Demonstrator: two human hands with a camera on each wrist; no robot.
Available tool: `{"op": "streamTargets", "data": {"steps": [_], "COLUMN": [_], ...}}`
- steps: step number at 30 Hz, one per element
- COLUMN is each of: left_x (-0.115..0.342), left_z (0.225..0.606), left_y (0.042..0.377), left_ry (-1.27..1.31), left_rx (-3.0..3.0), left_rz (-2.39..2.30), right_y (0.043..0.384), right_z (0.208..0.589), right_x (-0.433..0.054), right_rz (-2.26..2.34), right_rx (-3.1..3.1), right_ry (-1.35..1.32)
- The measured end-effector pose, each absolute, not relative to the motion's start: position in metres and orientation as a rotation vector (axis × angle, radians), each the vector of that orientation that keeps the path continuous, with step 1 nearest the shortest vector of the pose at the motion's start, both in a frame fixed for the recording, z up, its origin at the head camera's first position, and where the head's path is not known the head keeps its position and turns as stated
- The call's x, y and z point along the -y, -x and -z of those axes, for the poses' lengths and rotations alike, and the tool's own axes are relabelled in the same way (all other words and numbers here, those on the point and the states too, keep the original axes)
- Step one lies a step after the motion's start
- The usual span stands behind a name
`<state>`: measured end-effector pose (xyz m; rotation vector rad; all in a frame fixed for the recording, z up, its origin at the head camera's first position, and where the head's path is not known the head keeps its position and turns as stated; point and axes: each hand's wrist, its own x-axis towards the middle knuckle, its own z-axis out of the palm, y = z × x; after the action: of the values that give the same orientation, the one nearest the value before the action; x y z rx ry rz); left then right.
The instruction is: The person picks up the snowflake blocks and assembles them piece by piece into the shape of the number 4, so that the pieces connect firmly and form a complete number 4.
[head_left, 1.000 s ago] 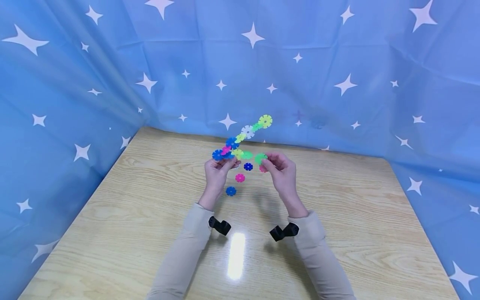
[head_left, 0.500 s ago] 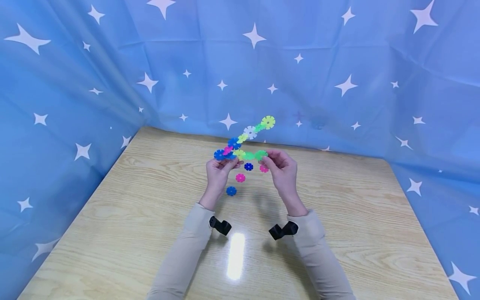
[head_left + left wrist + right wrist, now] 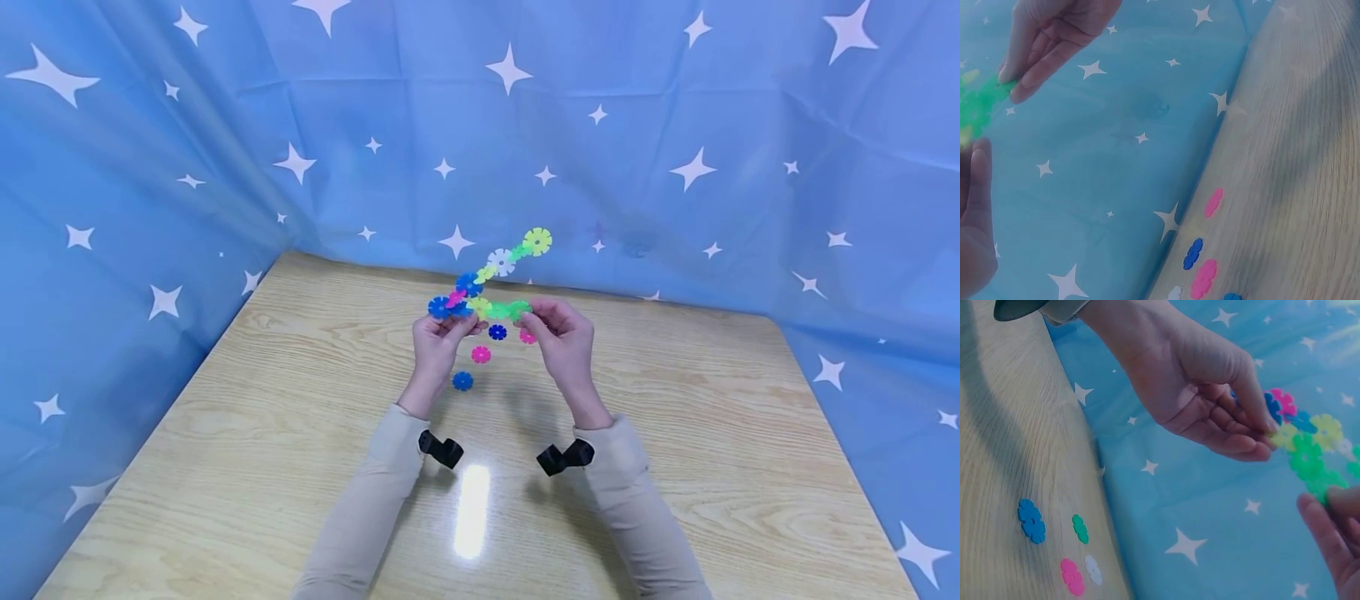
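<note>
The right grip point(image 3: 567, 337) partly hides a pink disc point(image 3: 527, 337). Edges of the left wrist view cut off the left grip point(image 3: 975, 222), joined discs point(image 3: 977, 107) and nearest blue disc point(image 3: 1232, 297).

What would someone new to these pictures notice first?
Probably the multicoloured chain of notched discs, held up between the left hand and the right hand. Behind it hangs a blue curtain with white stars. Loose discs lie on the wooden table below.
</note>
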<state>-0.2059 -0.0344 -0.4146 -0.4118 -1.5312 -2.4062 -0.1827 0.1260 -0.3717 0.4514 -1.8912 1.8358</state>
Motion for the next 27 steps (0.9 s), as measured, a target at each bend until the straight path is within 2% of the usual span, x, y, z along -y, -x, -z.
{"op": "streamTargets", "data": {"steps": [15,27], "left_x": [0.035,0.028], "left_z": [0.408,0.409], "left_y": [0.202,0.203], "left_ry": [0.478,0.45], "left_rx": [1.551,1.478], "left_rz": [2.361,2.446], "right_y": [0.197,0.199], "right_z": [0.393,0.391], "right_x": [-0.134,-0.135], "right_rz": [-1.921,-1.947], "right_rx": [1.807,1.789], "right_ry": [-0.525,-0.517]}}
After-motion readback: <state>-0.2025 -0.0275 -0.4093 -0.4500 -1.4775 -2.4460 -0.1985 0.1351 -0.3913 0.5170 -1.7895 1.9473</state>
